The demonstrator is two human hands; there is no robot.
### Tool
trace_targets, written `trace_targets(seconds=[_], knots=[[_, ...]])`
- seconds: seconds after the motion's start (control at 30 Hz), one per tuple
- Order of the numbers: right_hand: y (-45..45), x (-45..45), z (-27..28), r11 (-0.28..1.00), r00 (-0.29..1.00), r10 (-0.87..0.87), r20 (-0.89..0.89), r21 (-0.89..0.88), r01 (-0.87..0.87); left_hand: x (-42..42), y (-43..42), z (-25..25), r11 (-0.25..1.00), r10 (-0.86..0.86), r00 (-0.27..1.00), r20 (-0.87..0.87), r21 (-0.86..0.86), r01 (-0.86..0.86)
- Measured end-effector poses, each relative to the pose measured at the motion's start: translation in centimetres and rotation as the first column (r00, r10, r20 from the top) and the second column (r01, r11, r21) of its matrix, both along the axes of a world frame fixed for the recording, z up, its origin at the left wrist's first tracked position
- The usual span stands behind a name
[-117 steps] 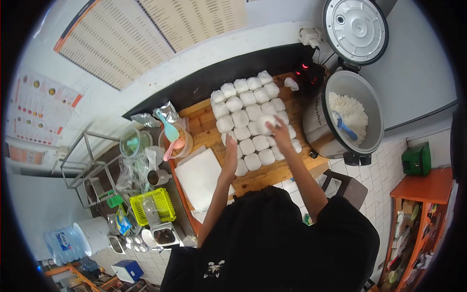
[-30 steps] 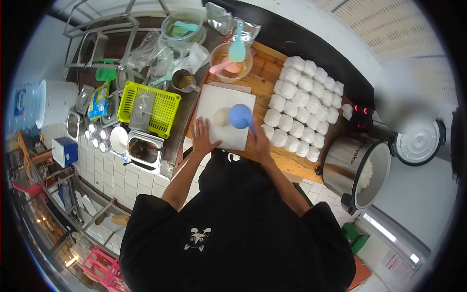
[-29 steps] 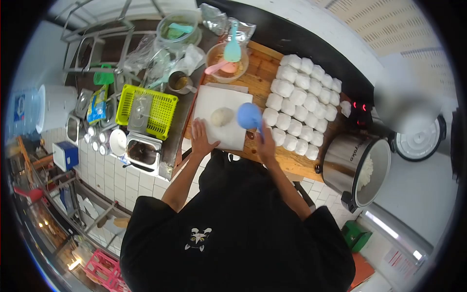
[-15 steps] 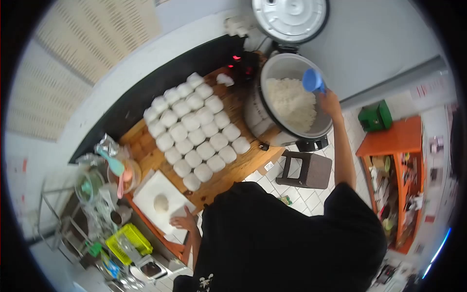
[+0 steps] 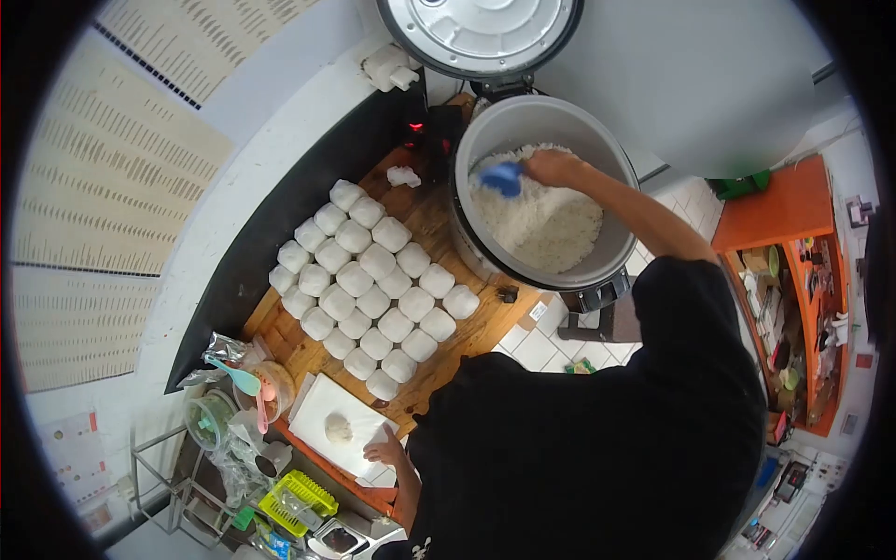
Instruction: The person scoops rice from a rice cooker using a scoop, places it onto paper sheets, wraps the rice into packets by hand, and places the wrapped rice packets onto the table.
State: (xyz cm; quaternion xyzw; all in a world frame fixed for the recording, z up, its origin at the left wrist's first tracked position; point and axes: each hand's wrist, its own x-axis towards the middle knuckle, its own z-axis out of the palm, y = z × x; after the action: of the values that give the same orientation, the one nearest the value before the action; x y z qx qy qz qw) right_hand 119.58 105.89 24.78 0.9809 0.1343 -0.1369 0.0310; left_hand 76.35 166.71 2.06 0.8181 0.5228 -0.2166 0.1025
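Note:
Inside the large rice cooker (image 5: 537,110), my right hand (image 5: 553,168) grips a blue scoop (image 5: 502,178), its cup blurred by motion. White rice (image 5: 551,229) fills the pot under the scoop. My left hand (image 5: 383,450) rests, fingers apart, on the right edge of a stack of white paper sheets (image 5: 322,397). A small mound of rice (image 5: 338,429) lies on the top sheet, just beside those fingers. Many white wrapped bundles (image 5: 373,301) sit in close rows on the wooden table (image 5: 439,210).
The cooker's raised lid (image 5: 481,28) leans back. By the paper stand a tub (image 5: 273,387) with a pink spoon, a light-blue spatula (image 5: 238,375) and a yellow-green basket (image 5: 303,499). A dark stool (image 5: 616,322) is beneath the cooker's front. Orange shelves (image 5: 775,210) stand right.
My right hand has swung from the cooker's right rim leftward, down into the rice, carrying the scoop. My left hand stays at the paper. The whole view has shifted.

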Motion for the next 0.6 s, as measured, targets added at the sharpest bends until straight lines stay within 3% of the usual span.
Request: trace_targets(seconds=[0.07, 0.17, 0.23, 0.33, 0.43, 0.5, 0.6], knots=[[4.5, -2.7, 0.2, 0.998, 0.985, 0.054, -0.166, -0.006, -0.056, -0.4, 0.1, -1.1, 1.0, -0.003, 0.999, 0.042, 0.011, 0.003], [3.8, -7.7, -1.6, 0.992, 0.979, 0.106, -0.176, 0.086, -0.092, 0.4, 0.2, 0.2, 0.996, 0.037, 0.999, 0.027, -0.087, -0.035], [4.0, -11.1, 0.9, 0.996, 0.964, 0.049, -0.26, 0.087, -0.027, 0.5, 0.9, -0.5, 0.996, 0.013, 1.0, -0.001, -0.084, -0.013], [1.7, -10.4, 5.4, 0.973, 0.906, 0.225, -0.359, 0.129, -0.191, -0.1, 0.2, 0.1, 0.993, 0.027, 0.999, 0.032, -0.113, -0.023], [-0.3, -8.2, 5.3, 0.968, 0.987, -0.004, -0.158, 0.248, 0.044, 0.6, 0.1, 0.2, 0.993, 0.009, 0.999, 0.034, -0.118, -0.005], [-1.6, -5.2, 4.0, 0.982, 0.983, -0.181, -0.003, 0.047, 0.181, 0.6, 0.1, 0.5, 0.993, 0.009, 0.999, 0.032, -0.116, -0.005], [-2.4, -3.2, 1.7, 0.984, 0.988, -0.153, 0.003, -0.087, 0.153, 0.6, 0.7, -0.1, 0.994, -0.023, 1.0, -0.006, -0.104, 0.023]])
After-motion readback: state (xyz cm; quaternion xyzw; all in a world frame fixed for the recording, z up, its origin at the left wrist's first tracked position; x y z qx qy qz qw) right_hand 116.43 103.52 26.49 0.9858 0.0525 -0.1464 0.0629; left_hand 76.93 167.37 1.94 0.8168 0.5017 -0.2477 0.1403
